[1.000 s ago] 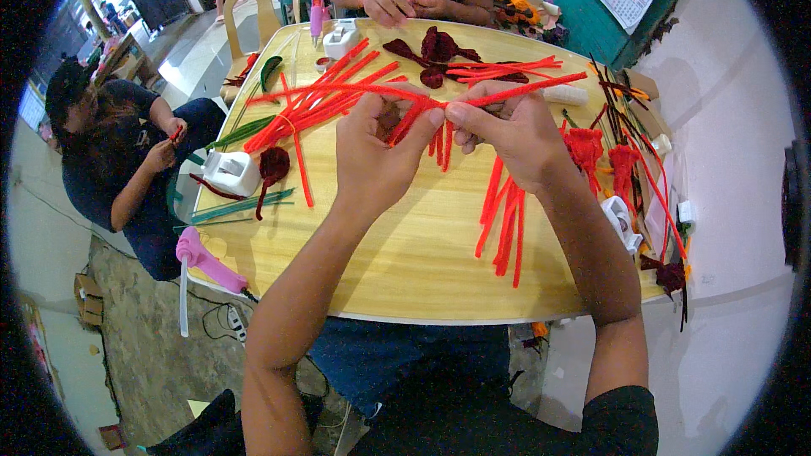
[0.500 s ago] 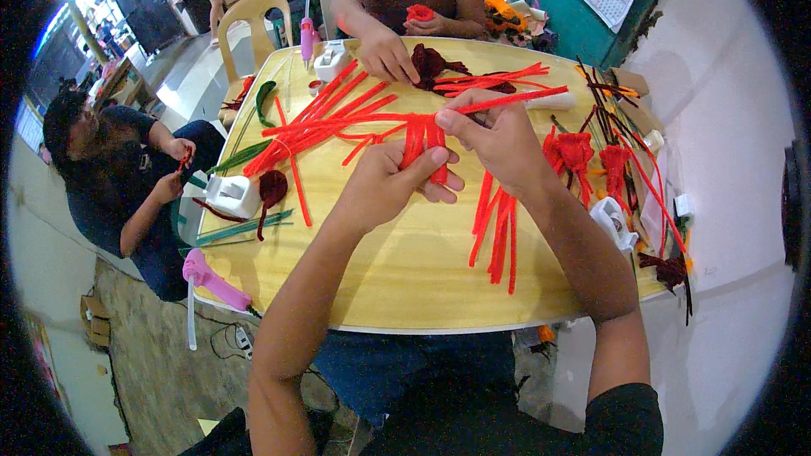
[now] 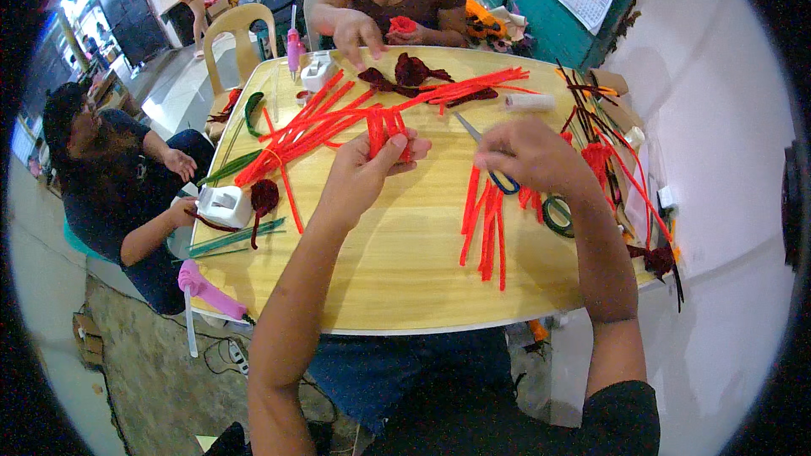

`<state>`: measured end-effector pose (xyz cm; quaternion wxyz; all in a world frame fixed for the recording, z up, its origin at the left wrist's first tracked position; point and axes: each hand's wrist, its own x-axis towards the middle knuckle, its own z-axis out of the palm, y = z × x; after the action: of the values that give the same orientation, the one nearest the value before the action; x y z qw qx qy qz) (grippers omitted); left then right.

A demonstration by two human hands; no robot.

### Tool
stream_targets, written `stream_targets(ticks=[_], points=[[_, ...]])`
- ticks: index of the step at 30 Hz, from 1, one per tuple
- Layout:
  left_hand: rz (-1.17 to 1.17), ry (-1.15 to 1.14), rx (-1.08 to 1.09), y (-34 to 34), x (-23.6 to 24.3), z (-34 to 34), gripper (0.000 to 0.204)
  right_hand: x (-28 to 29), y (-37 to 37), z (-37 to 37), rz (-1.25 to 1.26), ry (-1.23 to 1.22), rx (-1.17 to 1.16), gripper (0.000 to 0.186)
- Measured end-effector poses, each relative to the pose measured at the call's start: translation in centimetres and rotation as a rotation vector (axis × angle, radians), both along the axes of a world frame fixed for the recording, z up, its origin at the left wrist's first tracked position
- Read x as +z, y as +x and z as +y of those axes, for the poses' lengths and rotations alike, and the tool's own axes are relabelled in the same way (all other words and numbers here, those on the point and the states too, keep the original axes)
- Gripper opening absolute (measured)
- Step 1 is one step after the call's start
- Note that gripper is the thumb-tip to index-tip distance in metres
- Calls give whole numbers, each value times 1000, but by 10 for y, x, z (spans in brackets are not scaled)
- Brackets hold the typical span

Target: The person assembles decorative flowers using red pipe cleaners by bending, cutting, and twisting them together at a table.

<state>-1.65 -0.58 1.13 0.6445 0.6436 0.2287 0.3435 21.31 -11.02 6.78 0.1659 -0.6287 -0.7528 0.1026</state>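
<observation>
My left hand (image 3: 372, 171) is closed on a small piece of folded red pipe cleaners (image 3: 387, 133), its thumb pressed across the front. Long red strands run from the piece's top toward the upper right. Slightly blurred, my right hand (image 3: 532, 154) curls around a pair of scissors (image 3: 504, 183); the pointed blades angle up and left, and a blue handle loop shows beneath the fingers. Loose red pipe cleaners (image 3: 486, 232) lie below that hand. A bound bundle of red pipe cleaners (image 3: 287, 142) rests left of my left hand.
A dark green ring (image 3: 557, 216) lies by my right forearm. Tape dispensers (image 3: 226, 205), pink glue guns (image 3: 211, 291) and a dark red flower (image 3: 264, 196) line the left side. Dark stems (image 3: 591, 118) are along the right edge. Co-workers sit across (image 3: 397, 4) and left (image 3: 127, 177).
My right hand has let go of the red strand, moved right and down, and now has the scissors. The left hand still holds its piece. The co-worker opposite has lifted a hand off the dark red piece.
</observation>
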Motion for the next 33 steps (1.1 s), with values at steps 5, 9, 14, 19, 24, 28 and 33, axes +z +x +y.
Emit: stream_targets(ticks=[5, 9, 14, 19, 24, 28, 33], points=[[-104, 108, 75, -2, -9, 5, 31, -28, -18, -34, -46, -185, 79, 19], [-86, 66, 80, 1, -2, -1, 29, -45, -27, -45, -11, -74, 87, 16], [-176, -57, 46, -1, 3, 1, 27, -40, -17, -40, -4, 13, 184, 16], [-282, -16, 110, 5, -5, 4, 27, -8, -22, -40, 239, 81, 173, 15], [-206, 5, 235, 0, -1, 1, 21, 10, -26, -46, 472, -42, 29, 13], [-179, 64, 289, 1, 0, -4, 24, 16, -47, -37, 851, 28, -74, 18], [-175, 86, 265, 2, 1, -8, 24, 19, -66, -4, 956, 83, 12, 21]])
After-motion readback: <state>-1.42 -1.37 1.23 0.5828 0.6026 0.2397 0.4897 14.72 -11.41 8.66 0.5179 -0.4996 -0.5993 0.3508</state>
